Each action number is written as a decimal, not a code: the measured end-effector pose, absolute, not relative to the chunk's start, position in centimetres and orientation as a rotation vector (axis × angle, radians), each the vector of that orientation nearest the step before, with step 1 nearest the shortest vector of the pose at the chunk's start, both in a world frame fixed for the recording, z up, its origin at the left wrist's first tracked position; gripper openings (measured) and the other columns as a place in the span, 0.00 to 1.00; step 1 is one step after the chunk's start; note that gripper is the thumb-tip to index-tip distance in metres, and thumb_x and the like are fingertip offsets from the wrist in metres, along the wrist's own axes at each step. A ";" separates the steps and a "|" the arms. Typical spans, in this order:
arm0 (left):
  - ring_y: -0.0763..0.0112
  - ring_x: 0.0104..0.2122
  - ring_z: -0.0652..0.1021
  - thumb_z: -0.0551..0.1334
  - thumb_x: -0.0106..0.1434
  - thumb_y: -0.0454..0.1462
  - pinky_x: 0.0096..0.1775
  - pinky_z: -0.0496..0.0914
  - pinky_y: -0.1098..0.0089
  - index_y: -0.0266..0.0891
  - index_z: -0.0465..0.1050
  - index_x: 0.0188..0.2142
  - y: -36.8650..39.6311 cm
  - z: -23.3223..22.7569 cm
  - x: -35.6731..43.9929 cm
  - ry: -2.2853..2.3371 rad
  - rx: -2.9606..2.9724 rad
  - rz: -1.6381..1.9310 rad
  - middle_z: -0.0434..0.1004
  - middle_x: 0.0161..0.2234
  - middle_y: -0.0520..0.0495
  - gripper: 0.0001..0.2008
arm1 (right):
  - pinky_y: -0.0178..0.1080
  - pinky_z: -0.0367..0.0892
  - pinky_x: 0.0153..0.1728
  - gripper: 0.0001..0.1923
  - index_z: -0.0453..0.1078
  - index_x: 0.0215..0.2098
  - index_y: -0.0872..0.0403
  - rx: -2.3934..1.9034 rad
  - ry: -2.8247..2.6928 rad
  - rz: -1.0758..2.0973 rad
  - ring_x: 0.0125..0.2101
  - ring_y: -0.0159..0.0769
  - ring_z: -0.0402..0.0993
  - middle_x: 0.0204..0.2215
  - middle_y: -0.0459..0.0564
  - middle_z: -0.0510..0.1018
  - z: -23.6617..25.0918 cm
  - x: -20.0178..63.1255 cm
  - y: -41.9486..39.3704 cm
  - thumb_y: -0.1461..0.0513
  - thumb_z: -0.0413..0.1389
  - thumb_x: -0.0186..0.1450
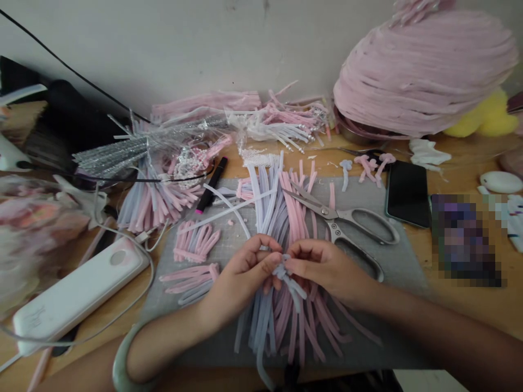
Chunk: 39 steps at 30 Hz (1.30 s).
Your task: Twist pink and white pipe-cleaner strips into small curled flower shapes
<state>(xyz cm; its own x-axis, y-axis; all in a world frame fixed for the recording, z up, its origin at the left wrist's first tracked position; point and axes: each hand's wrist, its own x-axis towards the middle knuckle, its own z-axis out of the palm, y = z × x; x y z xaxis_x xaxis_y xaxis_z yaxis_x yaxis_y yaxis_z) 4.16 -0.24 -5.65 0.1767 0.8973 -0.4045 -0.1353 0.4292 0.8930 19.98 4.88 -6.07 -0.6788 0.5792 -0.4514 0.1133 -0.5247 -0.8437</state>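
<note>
A knotted pale blue pipe cleaner (pixel 295 291) is pinched between the fingertips of both hands, its short ends hanging down. My left hand (pixel 247 272) grips it from the left, thumb against the fingers. From the right, my right hand (pixel 327 267) pinches it near the knot. Beneath both hands lie loose pale blue pipe cleaners (pixel 261 326) and pink pipe cleaners (pixel 300 332), spread on a grey cutting mat (pixel 396 310). Large scissors (pixel 333 213) rest with blades parted, just beyond my right hand. Small bent pink and blue bundles (pixel 196 242) sit left of my left hand.
A black marker (pixel 212 185) lies behind the bundles. At left are a white power bank (pixel 81 296) and its cable. Silver tinsel stems (pixel 118 155) and beaded strands line the wall. A dark phone (pixel 407 193) and a big pink bundle (pixel 425 76) are at right.
</note>
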 end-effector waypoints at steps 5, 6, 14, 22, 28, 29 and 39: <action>0.76 0.25 0.70 0.57 0.59 0.38 0.30 0.64 0.75 0.39 0.64 0.35 -0.6 -5.9 3.6 1.302 1.241 0.972 0.69 0.26 0.52 0.06 | 0.28 0.58 0.21 0.11 0.64 0.25 0.57 -1.089 -1.228 2.101 0.18 0.22 0.61 0.17 0.39 0.64 -6.2 19.8 4.6 0.57 0.55 0.58; 0.75 0.27 0.70 0.57 0.59 0.37 0.32 0.64 0.74 0.39 0.66 0.34 -0.6 -5.9 3.5 1.344 1.345 0.951 0.69 0.27 0.51 0.04 | 0.28 0.59 0.21 0.11 0.64 0.25 0.56 -1.077 -1.206 2.096 0.18 0.22 0.61 0.18 0.39 0.64 -6.3 19.8 4.6 0.57 0.55 0.58; 0.75 0.29 0.72 0.56 0.59 0.32 0.33 0.64 0.75 0.40 0.66 0.35 -0.4 -6.1 2.7 1.424 1.912 0.853 0.72 0.28 0.51 0.04 | 0.32 0.65 0.28 0.10 0.67 0.32 0.58 -0.998 -1.104 2.289 0.23 0.26 0.71 0.22 0.43 0.73 -6.6 19.7 4.5 0.61 0.60 0.54; 0.75 0.32 0.71 0.52 0.61 0.30 0.34 0.65 0.76 0.38 0.63 0.37 -0.3 -6.1 2.4 1.276 2.099 0.770 0.71 0.32 0.49 0.05 | 0.30 0.65 0.23 0.11 0.69 0.31 0.58 -1.016 -0.841 2.353 0.20 0.25 0.71 0.21 0.42 0.74 -6.7 19.4 4.4 0.61 0.62 0.51; 0.77 0.26 0.67 0.51 0.62 0.33 0.30 0.63 0.75 0.38 0.62 0.30 -0.3 -5.9 3.0 1.368 1.770 0.764 0.66 0.25 0.53 0.05 | 0.29 0.65 0.24 0.09 0.71 0.29 0.57 -0.985 -0.687 2.337 0.20 0.23 0.70 0.21 0.41 0.72 -6.9 19.1 4.1 0.63 0.63 0.50; 0.76 0.25 0.67 0.51 0.62 0.34 0.30 0.62 0.75 0.38 0.62 0.29 -0.3 -5.8 3.3 1.371 1.649 0.770 0.66 0.24 0.53 0.06 | 0.29 0.65 0.25 0.09 0.71 0.29 0.57 -0.980 -0.685 2.323 0.20 0.23 0.70 0.21 0.41 0.72 -6.9 19.1 4.1 0.64 0.63 0.50; 0.82 0.18 0.59 0.50 0.62 0.40 0.21 0.57 0.77 0.35 0.61 0.28 0.3 -4.7 3.8 1.090 0.807 0.656 0.62 0.23 0.53 0.10 | 0.28 0.64 0.23 0.07 0.70 0.28 0.57 -0.977 -0.877 2.247 0.20 0.24 0.70 0.19 0.42 0.73 -6.7 19.2 4.0 0.62 0.61 0.53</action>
<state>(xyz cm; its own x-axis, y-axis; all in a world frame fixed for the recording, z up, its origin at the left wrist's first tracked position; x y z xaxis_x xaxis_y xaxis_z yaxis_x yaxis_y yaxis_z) 3.75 0.31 -4.73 0.3332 0.7970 -0.5038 -0.0717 0.5542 0.8293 19.18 4.04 -6.72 -0.5965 0.6783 -0.4291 -0.2082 -0.6471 -0.7335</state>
